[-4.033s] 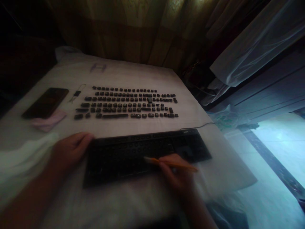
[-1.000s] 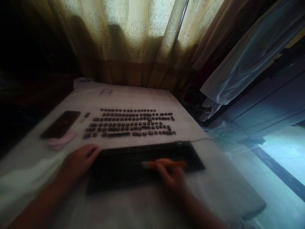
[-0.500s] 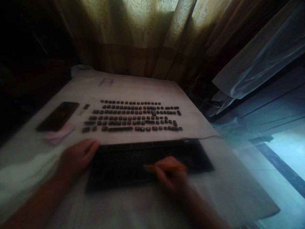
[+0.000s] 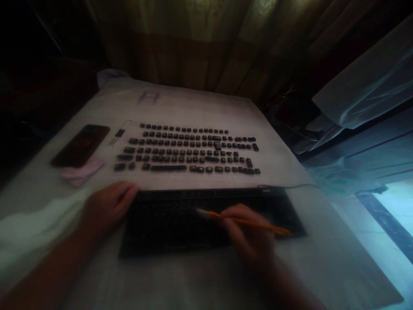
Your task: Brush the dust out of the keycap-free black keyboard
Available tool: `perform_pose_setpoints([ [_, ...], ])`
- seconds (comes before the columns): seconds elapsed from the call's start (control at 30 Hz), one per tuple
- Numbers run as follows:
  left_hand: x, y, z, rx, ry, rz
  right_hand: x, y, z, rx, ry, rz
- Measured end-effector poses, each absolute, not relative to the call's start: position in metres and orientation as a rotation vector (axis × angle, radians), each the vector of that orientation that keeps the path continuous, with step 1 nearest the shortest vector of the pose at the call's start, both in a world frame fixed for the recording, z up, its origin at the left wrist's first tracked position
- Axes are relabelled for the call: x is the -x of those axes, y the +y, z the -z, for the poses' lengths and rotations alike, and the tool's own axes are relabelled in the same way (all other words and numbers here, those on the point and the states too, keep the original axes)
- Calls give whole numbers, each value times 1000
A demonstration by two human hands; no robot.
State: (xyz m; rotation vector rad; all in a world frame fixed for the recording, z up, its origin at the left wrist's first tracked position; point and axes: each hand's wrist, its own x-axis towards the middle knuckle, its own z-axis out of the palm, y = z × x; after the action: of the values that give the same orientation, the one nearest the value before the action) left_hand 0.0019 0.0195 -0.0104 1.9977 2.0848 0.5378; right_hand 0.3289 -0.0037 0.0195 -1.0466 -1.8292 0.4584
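A black keyboard (image 4: 167,232) with its keycaps off lies across the white-covered table in front of me. My left hand (image 4: 108,204) is closed on its upper left corner, fingers curled at the edge. In my right hand (image 4: 248,232) is a slim orange brush (image 4: 258,224), held like a pen. Its pale tip points left and is over the middle of the keyboard; whether it touches is too blurred to tell. Beyond the keyboard, the black keycaps (image 4: 174,143) are laid out in several rows, with the long spacebar (image 4: 168,168) in the nearest row.
A dark phone (image 4: 80,145) lies on the left, partly over a pink cloth (image 4: 82,171). A small tool with a wire loop (image 4: 120,132) is beside the keycaps. The keyboard's cable (image 4: 300,186) runs off the right table edge. A curtain (image 4: 193,47) hangs behind.
The brush tip has shifted over the keyboard and the brush now slants more, its end down to the right. My left hand stays at the corner. The camera view has tilted down.
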Motion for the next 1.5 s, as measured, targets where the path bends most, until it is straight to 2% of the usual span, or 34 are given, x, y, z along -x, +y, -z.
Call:
perform_pose_setpoints([
  [0.57,-4,22,8,-1980,2071,-539,-322,-8,-9,926,-2137,-278],
  [0.97,-5,21,9,-1958,2066,-566,-327,-9,-9,920,-2054,-425],
  [1.5,-5,21,9,-1941,2093,-511,-329,-8,-9,900,-2171,-391],
])
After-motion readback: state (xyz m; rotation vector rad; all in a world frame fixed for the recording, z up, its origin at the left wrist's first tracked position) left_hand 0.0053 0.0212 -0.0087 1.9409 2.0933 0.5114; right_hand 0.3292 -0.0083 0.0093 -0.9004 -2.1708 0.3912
